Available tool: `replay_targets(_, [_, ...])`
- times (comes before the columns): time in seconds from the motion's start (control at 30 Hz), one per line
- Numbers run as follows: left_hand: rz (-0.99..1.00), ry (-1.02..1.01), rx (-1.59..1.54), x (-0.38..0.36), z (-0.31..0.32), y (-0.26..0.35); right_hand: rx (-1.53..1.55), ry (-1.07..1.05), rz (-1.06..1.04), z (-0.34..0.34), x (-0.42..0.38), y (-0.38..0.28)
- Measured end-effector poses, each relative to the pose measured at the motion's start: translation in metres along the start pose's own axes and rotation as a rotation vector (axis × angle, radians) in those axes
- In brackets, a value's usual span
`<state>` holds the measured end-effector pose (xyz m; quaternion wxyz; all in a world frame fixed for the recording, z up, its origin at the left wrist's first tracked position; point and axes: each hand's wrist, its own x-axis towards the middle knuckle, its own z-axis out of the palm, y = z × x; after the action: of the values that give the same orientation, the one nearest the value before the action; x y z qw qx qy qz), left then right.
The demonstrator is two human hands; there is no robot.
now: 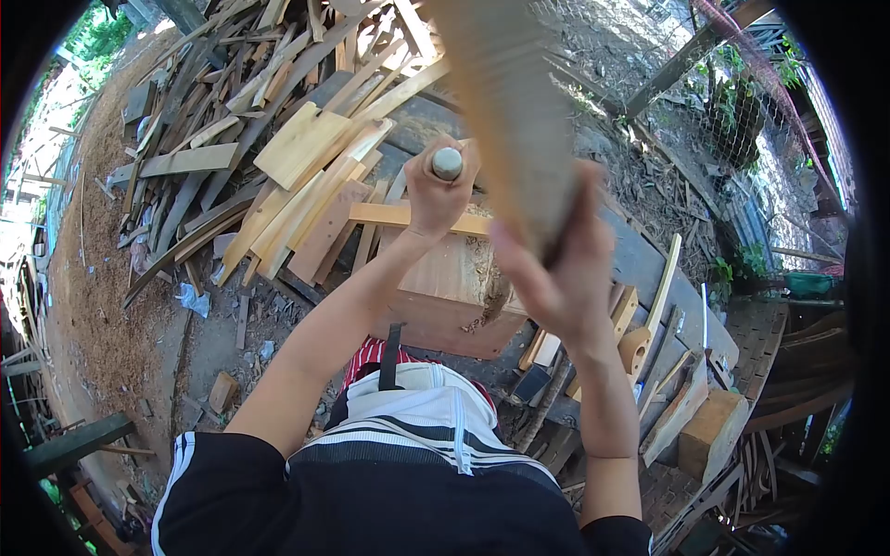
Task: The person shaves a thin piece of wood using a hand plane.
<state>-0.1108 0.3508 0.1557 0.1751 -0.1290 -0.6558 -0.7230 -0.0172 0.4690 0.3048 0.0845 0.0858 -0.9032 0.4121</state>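
My left hand [440, 193] wraps its fingers round a handle [447, 164] near the block's [436, 320] far edge; my right hand [565, 278] holds the blurred wood's [519, 120] near end between fingers and thumb.

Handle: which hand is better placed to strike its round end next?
Right hand, most likely: it grips the large piece of wood, while the left hand holds the handle, round end exposed.

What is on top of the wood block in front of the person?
Shavings lie on the block, and a strip crosses its far side. Whatever is behind the left hand and right hand is covered and cannot be seen.
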Motion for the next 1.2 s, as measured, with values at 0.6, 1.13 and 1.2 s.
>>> replay_targets(0.6, [-0.204, 0.190, -0.311, 0.026, -0.032, -0.007, 0.071, -0.060, 0.649, 0.096, -0.082, 0.160])
replay_targets(1.13, [-0.649, 0.866, -0.634, 0.021, -0.131, -0.097, -0.262, -0.072, 0.578, 0.121, -0.102, 0.170])
replay_targets(1.2, [-0.770, 0.966, -0.670, 0.009, -0.158, -0.124, -0.260, -0.097, 0.604, 0.120, -0.102, 0.168])
